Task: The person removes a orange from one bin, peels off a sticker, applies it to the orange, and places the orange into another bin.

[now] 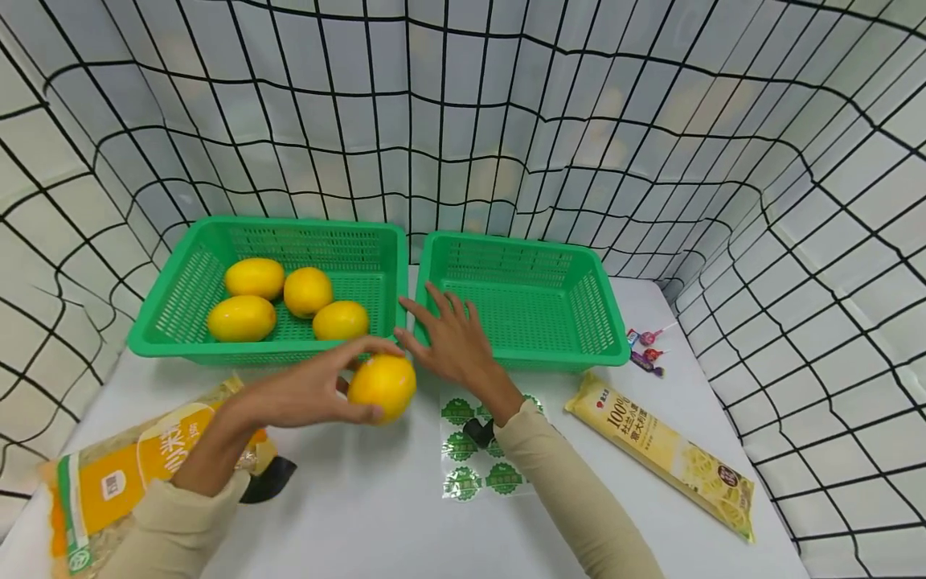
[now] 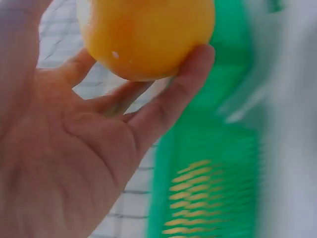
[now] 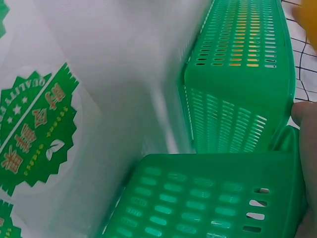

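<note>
My left hand holds a yellow lemon between thumb and fingertips, above the table in front of the left green basket. In the left wrist view the lemon rests at the fingertips, clear of the palm. Several more lemons lie inside the left basket. My right hand reaches over the near left corner of the right green basket, fingers spread across the adjoining rims. No fruit is seen in that right basket. In the right wrist view a fingertip is at the left basket's corner.
An orange-labelled grain bag lies at the left, beside a black object. A sheet of green stickers lies under the right forearm. Further right are a yellow pasta pack and several wrapped candies. Black netting surrounds the table.
</note>
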Motion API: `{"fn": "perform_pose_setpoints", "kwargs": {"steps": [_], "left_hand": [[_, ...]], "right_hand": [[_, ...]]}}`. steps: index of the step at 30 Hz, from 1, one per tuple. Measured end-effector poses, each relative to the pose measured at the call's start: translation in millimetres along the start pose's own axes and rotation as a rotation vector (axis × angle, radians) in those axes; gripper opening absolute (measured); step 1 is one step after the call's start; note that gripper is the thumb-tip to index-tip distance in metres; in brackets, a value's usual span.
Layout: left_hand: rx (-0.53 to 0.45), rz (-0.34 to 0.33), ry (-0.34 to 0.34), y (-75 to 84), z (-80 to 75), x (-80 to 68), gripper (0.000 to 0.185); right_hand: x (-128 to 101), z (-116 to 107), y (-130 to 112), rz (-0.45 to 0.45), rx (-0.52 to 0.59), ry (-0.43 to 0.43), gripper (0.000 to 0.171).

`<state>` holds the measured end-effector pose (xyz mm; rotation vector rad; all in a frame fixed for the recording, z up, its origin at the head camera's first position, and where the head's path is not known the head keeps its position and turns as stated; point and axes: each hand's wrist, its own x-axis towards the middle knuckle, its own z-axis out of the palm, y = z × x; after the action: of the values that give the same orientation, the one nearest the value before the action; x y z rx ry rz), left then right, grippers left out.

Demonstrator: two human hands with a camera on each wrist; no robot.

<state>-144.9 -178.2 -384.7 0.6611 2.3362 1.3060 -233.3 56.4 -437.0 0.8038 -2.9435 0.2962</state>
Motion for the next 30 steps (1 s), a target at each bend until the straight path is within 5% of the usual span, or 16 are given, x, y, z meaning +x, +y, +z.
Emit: {"fn": "perform_pose_setpoints", "kwargs": {"steps": [5, 9, 11, 16, 18, 20, 26, 30], "left_hand": [[0.006, 0.038, -0.057, -32.5, 54.6, 9.2, 0.067], [-0.032, 0.069, -0.017, -47.2, 72.7, 15.5, 0.066], [-0.066, 0.068, 0.018, -49.5, 74.2, 14.4, 0.066], [-0.039, 0.07, 0.126, -52.9, 81.9, 6.9, 0.064], [-0.011, 0.071, 0.166, -54.9, 87.7, 4.8, 0.065], [0.009, 0.067, 0.202, -56.6, 92.2, 3.1, 0.066], [0.009, 0.049, 0.293, -58.7, 96.3, 1.7, 0.067], [-0.013, 0.03, 0.317, -58.5, 97.6, 2.4, 0.068]], "right_hand": [[-3, 3, 1, -0.007, 0.037, -0.004, 0.059], [-4, 5, 2, -0.041, 0.046, 0.034, 0.057], [-10, 6, 3, -0.098, 0.047, 0.138, 0.053], [-52, 9, 8, -0.266, 0.124, 0.553, 0.027], [-75, 13, 13, -0.268, 0.201, 0.603, 0.017], [-97, 18, 17, -0.194, 0.316, 0.515, 0.013], [-126, 35, 30, 0.24, 0.514, 0.067, 0.027], [-124, 39, 32, 0.295, 0.529, -0.02, 0.024]]}}
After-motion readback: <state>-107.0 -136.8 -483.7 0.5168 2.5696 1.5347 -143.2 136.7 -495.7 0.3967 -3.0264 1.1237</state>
